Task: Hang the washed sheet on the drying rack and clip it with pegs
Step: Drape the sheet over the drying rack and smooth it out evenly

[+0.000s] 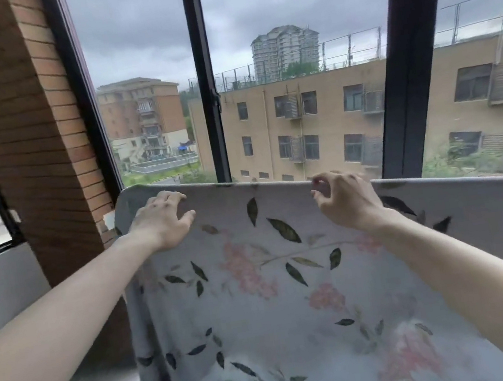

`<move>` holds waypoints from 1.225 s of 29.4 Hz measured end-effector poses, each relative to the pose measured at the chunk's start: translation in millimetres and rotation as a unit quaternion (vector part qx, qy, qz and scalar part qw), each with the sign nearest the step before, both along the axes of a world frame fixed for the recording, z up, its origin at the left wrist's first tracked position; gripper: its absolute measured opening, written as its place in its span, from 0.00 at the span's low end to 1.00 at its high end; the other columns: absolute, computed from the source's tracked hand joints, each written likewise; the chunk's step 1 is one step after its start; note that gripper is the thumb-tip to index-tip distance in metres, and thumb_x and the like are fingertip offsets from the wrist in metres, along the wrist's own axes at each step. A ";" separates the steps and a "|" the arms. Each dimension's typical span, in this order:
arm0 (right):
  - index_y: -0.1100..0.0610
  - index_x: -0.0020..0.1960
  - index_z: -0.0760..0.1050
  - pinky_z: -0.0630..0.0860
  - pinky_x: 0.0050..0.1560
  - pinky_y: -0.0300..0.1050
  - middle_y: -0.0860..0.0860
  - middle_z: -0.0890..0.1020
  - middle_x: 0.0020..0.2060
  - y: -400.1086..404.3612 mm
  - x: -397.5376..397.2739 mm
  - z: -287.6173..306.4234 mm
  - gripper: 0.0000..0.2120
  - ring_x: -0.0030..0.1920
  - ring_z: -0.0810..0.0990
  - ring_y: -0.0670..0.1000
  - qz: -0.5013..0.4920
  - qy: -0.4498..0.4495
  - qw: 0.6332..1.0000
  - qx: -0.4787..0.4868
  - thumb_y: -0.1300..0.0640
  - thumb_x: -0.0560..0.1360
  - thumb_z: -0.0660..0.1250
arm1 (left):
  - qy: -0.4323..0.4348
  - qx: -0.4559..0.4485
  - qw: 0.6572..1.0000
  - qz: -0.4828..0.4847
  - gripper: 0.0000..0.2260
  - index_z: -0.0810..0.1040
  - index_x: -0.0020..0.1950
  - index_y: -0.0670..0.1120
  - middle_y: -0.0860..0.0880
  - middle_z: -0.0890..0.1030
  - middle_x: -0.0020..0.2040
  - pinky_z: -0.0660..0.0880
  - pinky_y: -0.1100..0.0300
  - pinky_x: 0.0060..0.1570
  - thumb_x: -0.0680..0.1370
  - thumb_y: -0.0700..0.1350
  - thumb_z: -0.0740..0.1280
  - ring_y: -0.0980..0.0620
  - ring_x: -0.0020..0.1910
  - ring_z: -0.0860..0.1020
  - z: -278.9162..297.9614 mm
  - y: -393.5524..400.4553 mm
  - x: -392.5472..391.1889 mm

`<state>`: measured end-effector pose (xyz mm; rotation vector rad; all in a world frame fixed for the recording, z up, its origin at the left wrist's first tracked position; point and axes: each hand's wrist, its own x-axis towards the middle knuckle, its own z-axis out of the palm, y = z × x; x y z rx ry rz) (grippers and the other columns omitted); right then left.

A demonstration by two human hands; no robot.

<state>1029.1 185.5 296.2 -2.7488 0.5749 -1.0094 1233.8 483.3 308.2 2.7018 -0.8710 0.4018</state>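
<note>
Straight ahead, the sheet hangs draped over a horizontal support that is hidden entirely under its top fold; no rail or peg can be made out. Fabric is pale grey, printed with dark olive leaves on thin stems and blurred pink flower clusters. Its top edge runs from a rounded left corner beside the brick pillar down toward the right edge of view, where it is cut off; the lower part is cut off at the bottom edge. Left side falls in a dark vertical fold. Left hand rests over the top fold near the left corner, fingers curled over the edge and thumb spread on the near face, grasping the cloth. Right hand is at the top edge further right, fingers bent; whether it pinches the fabric or just touches it, cannot tell. Behind, a dark-framed window shows tan apartment blocks under heavy cloud.
</note>
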 end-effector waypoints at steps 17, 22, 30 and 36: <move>0.50 0.69 0.78 0.75 0.63 0.55 0.52 0.82 0.63 165.5 197.5 11.9 0.19 0.61 0.80 0.58 0.077 0.055 0.995 0.010 0.50 0.79 0.65 | 0.068 -0.083 0.989 0.103 0.20 0.72 0.73 0.51 0.46 0.71 0.74 0.70 0.49 0.67 0.81 0.50 0.66 0.43 0.70 0.73 -30.7 189.0 151.5; 0.50 0.59 0.82 0.81 0.46 0.48 0.52 0.86 0.50 169.9 239.8 13.9 0.13 0.46 0.83 0.56 0.090 0.064 0.994 -0.013 0.49 0.80 0.63 | 0.082 -0.088 0.988 0.094 0.20 0.73 0.72 0.50 0.47 0.74 0.71 0.73 0.51 0.65 0.80 0.49 0.67 0.45 0.67 0.75 -39.4 178.3 184.7; 0.48 0.55 0.84 0.81 0.40 0.46 0.50 0.86 0.43 177.0 312.4 27.3 0.15 0.39 0.82 0.53 0.143 0.081 0.986 -0.011 0.45 0.81 0.61 | 0.096 -0.091 0.987 0.092 0.18 0.75 0.71 0.50 0.48 0.79 0.65 0.75 0.55 0.61 0.80 0.46 0.66 0.47 0.61 0.78 -41.4 161.0 252.4; 0.52 0.44 0.84 0.74 0.30 0.41 0.48 0.83 0.32 167.2 330.6 29.4 0.18 0.31 0.80 0.51 0.142 0.104 0.984 0.026 0.44 0.81 0.61 | 0.152 -0.079 0.984 0.059 0.17 0.76 0.70 0.52 0.50 0.81 0.62 0.76 0.53 0.62 0.81 0.46 0.67 0.48 0.59 0.79 -57.3 151.3 297.3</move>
